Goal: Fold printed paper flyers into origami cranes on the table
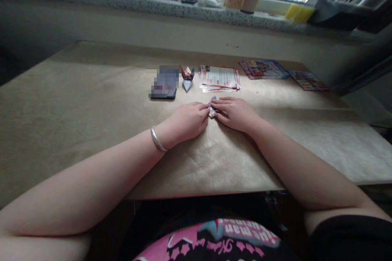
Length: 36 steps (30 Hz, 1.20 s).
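A small piece of folded paper [212, 111], patterned in pale pink and blue, lies on the table between my hands. My left hand [192, 120], with a silver bangle at its wrist, has its fingertips together against the paper's left edge. From the other side my right hand [237, 114] presses its fingers over the right part of the paper, with the thumb at the lower edge. Part of the paper is covered by the fingers. Just beyond stands a colourful folded paper crane [188, 75].
Left of the crane lies a dark, phone-like flat object [165, 85], partly blurred. A stack of printed sheets [220, 77] is to its right, then colourful booklets [265, 68] and another booklet [308, 80]. Behind the table, a stone windowsill [186, 9] carries bottles and small items.
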Available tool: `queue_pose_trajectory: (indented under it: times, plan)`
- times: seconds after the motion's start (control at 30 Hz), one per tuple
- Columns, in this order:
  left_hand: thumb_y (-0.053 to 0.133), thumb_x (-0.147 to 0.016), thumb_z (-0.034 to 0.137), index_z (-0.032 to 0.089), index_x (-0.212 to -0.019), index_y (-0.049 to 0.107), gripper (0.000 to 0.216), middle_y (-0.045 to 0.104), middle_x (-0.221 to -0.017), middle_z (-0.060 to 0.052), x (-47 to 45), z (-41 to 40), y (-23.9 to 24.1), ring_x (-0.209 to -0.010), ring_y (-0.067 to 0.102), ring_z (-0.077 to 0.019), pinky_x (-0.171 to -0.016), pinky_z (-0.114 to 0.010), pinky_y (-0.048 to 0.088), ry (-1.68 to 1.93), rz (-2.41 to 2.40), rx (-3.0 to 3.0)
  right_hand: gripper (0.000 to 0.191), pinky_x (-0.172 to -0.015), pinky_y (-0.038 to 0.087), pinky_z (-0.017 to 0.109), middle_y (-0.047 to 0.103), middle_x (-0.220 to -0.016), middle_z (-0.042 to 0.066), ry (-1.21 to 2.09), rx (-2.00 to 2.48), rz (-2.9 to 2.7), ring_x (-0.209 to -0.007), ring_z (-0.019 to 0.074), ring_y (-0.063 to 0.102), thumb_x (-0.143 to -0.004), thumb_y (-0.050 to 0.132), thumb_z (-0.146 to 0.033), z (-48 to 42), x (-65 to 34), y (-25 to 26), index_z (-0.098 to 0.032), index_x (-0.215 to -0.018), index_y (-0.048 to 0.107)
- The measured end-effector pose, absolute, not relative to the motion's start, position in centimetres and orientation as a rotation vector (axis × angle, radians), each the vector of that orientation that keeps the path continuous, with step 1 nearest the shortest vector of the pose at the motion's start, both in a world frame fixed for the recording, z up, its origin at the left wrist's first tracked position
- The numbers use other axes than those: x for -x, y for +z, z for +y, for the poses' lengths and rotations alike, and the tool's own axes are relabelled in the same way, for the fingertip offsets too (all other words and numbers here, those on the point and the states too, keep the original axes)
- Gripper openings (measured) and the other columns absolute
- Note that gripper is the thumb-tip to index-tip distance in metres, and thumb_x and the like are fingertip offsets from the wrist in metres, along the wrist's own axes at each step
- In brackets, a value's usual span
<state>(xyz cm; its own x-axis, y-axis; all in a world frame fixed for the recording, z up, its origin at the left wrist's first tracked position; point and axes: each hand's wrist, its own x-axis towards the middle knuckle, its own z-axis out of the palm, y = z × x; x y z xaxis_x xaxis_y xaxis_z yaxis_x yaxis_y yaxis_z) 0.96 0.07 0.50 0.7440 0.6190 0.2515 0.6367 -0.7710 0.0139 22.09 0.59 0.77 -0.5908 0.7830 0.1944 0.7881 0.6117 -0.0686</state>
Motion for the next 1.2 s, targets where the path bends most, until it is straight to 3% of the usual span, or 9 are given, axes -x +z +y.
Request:
queue_pose_trajectory:
  times: [0.33,0.63,0.83,1.1,1.2]
  plan:
    - [0.044,-0.098,0.027,0.015,-0.114,0.070,0.032,0.064,-0.103,-0.012,-0.7,0.6,0.5,-0.094,0.062,-0.0221,-0.088,-0.036,0.053,-0.377,-1.097,2.896,0.052,-0.110,0.042,0.048,0.054,-0.148,0.006,-0.052,1.489,-2.602,-0.133,0.0302,0.051,-0.100,0.038,-0.040,1.2,-22.3,0.6,-0.016,-0.142,0.055]
    - [0.043,-0.098,0.029,0.018,-0.129,0.064,0.039,0.063,-0.106,-0.012,-0.7,0.6,0.4,-0.099,0.060,-0.0243,-0.093,-0.040,0.051,-0.374,-1.014,2.896,0.055,-0.109,0.039,0.051,0.048,-0.153,0.012,-0.114,1.579,-2.546,-0.135,0.0340,0.046,-0.099,0.039,-0.042,1.3,-22.1,0.0,-0.018,-0.147,0.049]
    - [0.044,-0.098,0.029,0.017,-0.122,0.067,0.036,0.065,-0.106,-0.011,-0.8,0.5,0.8,-0.095,0.063,-0.0241,-0.087,-0.038,0.053,-0.316,-1.075,2.866,0.047,-0.105,0.041,0.053,0.050,-0.151,0.009,-0.114,1.541,-2.570,-0.133,0.0333,0.047,-0.099,0.040,-0.041,0.9,-22.0,-0.2,-0.030,-0.142,0.056]
    - [0.041,-0.098,0.028,0.013,-0.115,0.068,0.036,0.064,-0.105,-0.013,-1.1,0.3,0.9,-0.093,0.064,-0.0241,-0.084,-0.037,0.054,-0.283,-1.122,2.855,0.051,-0.106,0.040,0.055,0.048,-0.152,0.012,-0.103,1.635,-2.508,-0.134,0.0360,0.045,-0.100,0.037,-0.049,1.8,-21.9,-0.4,-0.029,-0.142,0.055]
    - [0.041,-0.098,0.031,0.011,-0.120,0.065,0.038,0.062,-0.108,-0.014,-1.1,0.4,0.6,-0.097,0.062,-0.0252,-0.089,-0.038,0.052,-0.266,-1.093,2.865,0.053,-0.108,0.038,0.055,0.045,-0.154,0.013,-0.094,1.658,-2.511,-0.136,0.0367,0.044,-0.099,0.037,-0.050,2.1,-22.0,-0.5,-0.026,-0.145,0.052]
